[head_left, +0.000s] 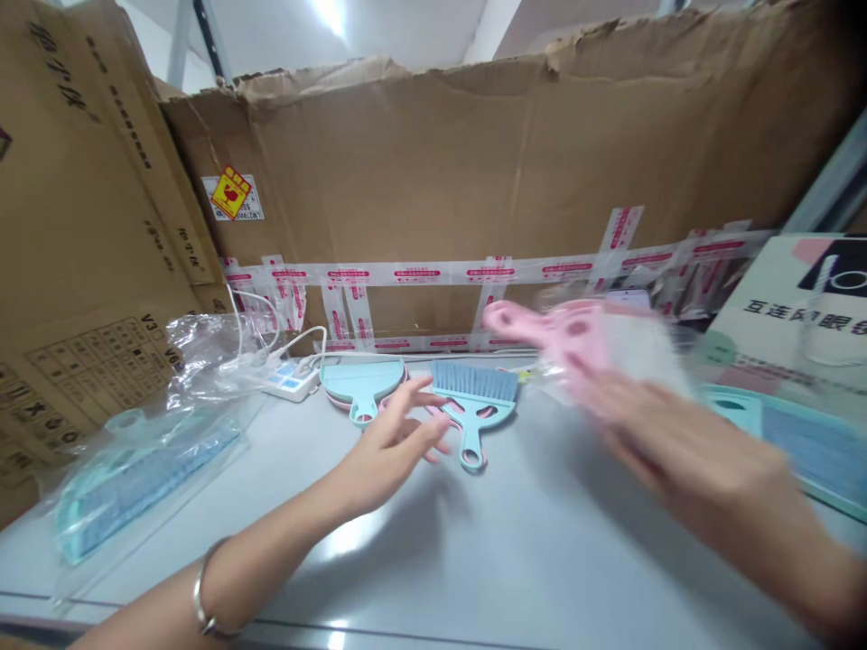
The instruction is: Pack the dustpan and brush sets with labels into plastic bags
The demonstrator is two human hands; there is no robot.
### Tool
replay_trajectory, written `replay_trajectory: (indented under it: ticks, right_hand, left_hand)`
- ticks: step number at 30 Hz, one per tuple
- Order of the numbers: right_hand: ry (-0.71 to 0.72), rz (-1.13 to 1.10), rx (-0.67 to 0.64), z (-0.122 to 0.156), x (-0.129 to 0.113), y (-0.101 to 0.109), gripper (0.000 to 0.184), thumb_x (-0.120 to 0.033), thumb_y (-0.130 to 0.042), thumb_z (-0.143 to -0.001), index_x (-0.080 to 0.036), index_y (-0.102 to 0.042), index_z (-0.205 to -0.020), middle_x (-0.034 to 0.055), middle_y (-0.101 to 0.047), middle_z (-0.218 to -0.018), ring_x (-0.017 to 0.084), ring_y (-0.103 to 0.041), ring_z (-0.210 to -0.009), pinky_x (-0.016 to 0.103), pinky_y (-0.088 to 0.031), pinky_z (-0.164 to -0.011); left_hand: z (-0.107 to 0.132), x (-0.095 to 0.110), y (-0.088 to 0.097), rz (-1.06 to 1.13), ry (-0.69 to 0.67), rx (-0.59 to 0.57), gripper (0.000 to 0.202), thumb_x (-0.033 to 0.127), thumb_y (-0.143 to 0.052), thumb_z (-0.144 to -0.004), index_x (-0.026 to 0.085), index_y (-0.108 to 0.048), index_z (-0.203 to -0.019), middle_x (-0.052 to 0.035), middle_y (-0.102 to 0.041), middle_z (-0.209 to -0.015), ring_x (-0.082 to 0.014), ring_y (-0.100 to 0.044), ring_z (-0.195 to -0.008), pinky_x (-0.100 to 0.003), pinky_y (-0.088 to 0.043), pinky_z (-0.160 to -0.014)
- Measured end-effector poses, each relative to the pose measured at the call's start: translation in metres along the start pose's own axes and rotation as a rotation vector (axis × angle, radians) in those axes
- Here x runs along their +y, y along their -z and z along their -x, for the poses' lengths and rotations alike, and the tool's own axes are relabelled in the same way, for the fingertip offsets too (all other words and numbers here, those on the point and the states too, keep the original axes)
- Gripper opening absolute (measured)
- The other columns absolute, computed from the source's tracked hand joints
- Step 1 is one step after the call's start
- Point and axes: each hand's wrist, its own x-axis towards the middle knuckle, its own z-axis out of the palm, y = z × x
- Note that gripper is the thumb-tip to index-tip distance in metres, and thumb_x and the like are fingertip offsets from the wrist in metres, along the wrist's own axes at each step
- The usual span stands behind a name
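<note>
My right hand, smeared by motion, grips a pink hand brush with a whitish bristle side and what looks like clear plastic around it. The brush is held in the air over the right side of the table, handle pointing left. My left hand is open, with fingers spread and nothing in it. Just beyond it a teal dustpan lies on top of pink ones. To its right a teal hand brush with blue-grey bristles rests over a pink one, its handle toward me.
On the left lies a bagged teal dustpan and brush. A white power strip with cables sits behind. Another teal set is at the right, by a printed box. Large cardboard walls in the back of the table.
</note>
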Motion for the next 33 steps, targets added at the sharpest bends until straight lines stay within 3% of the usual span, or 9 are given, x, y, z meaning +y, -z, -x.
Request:
replay_trajectory:
  ticks: [3,8,12,15,17,21,25,28,33]
  right_hand:
    - [0.406,0.027,-0.105,-0.015,-0.045,-0.029,0.045,-0.01,-0.052,-0.083,-0.031,-0.057,-0.122,0.0011,-0.06,-0.121,0.021,-0.057,-0.112,0.042,-0.046,-0.1]
    - [0.469,-0.132,-0.187,-0.027,-0.052,-0.044,0.039,-0.019,-0.057,-0.083,-0.026,-0.057,-0.121,0.006,-0.059,-0.124,0.024,-0.05,-0.121,0.05,-0.037,-0.104]
    - [-0.151,-0.362,0.034,-0.032,-0.037,-0.046,0.024,-0.034,-0.055,-0.084,-0.022,-0.06,-0.104,0.0092,-0.063,-0.109,0.023,-0.06,-0.103,0.041,-0.05,-0.088]
    - [-0.588,-0.691,-0.15,-0.037,-0.035,-0.057,0.029,-0.046,-0.057,-0.081,-0.02,-0.058,-0.093,0.004,-0.064,-0.079,0.017,-0.062,-0.075,0.032,-0.052,-0.07]
    - [-0.757,-0.899,-0.276,-0.038,-0.038,-0.066,0.037,-0.05,-0.064,-0.074,-0.018,-0.057,-0.091,0.001,-0.06,-0.071,0.015,-0.059,-0.068,0.029,-0.051,-0.065]
    - [-1.074,-1.194,-0.259,-0.032,-0.048,-0.081,0.045,-0.04,-0.079,-0.059,-0.02,-0.051,-0.088,-0.0001,-0.06,-0.079,0.014,-0.061,-0.07,0.026,-0.05,-0.063]
    - [-1.139,-1.389,-0.256,-0.027,-0.051,-0.084,0.055,-0.032,-0.081,-0.056,-0.023,-0.043,-0.095,-0.0011,-0.065,-0.082,0.017,-0.065,-0.073,0.027,-0.052,-0.065]
    - [-1.145,-1.332,-0.113,-0.029,-0.044,-0.08,0.062,-0.029,-0.084,-0.051,-0.025,-0.039,-0.095,-0.003,-0.067,-0.08,0.015,-0.065,-0.065,0.025,-0.052,-0.059]
    - [-1.178,-1.221,0.03,-0.035,-0.03,-0.07,0.068,-0.025,-0.086,-0.044,-0.026,-0.04,-0.093,-0.004,-0.066,-0.074,0.015,-0.064,-0.06,0.024,-0.053,-0.053]
  left_hand:
    - [-0.003,0.008,-0.021,0.394,0.168,-0.098,0.05,0.042,-0.062,-0.078,0.019,-0.044,-0.118,-0.0139,-0.058,-0.114,-0.0159,-0.066,-0.073,-0.033,-0.054,-0.067]
    - [0.008,-0.005,-0.009,0.411,0.234,0.179,0.034,0.041,-0.07,-0.072,0.015,-0.052,-0.083,-0.0027,-0.063,-0.078,-0.0151,-0.063,-0.073,-0.028,-0.052,-0.064]
    - [0.016,-0.018,0.017,0.36,0.197,0.203,0.037,0.046,-0.068,-0.072,0.015,-0.051,-0.081,-0.0012,-0.063,-0.073,-0.0121,-0.061,-0.064,-0.025,-0.05,-0.06]
    - [0.017,-0.02,0.025,0.381,0.143,0.076,0.039,0.047,-0.069,-0.071,0.015,-0.053,-0.089,-0.0004,-0.064,-0.068,-0.0121,-0.062,-0.058,-0.025,-0.052,-0.058]
    - [0.016,-0.019,0.024,0.397,0.15,0.021,0.042,0.046,-0.07,-0.07,0.017,-0.052,-0.097,0.0013,-0.064,-0.064,-0.0129,-0.063,-0.054,-0.024,-0.051,-0.053]
    - [0.016,-0.014,0.017,0.41,0.187,0.023,0.043,0.046,-0.069,-0.071,0.019,-0.052,-0.1,0.004,-0.061,-0.053,-0.0143,-0.064,-0.047,-0.021,-0.05,-0.045]
    - [0.012,-0.01,0.016,0.298,0.148,0.047,0.038,0.044,-0.065,-0.075,0.016,-0.058,-0.099,0.0018,-0.064,-0.057,-0.0139,-0.064,-0.047,-0.022,-0.052,-0.045]
    - [0.006,-0.011,0.058,0.08,0.033,0.228,0.034,0.034,-0.063,-0.078,0.015,-0.06,-0.106,-0.0006,-0.069,-0.069,-0.0128,-0.065,-0.048,-0.022,-0.053,-0.045]
    - [0.015,-0.031,0.224,-0.269,-0.276,0.969,0.024,0.017,-0.06,-0.078,0.02,-0.059,-0.101,0.0107,-0.063,-0.056,-0.007,-0.058,-0.039,-0.015,-0.044,-0.037]
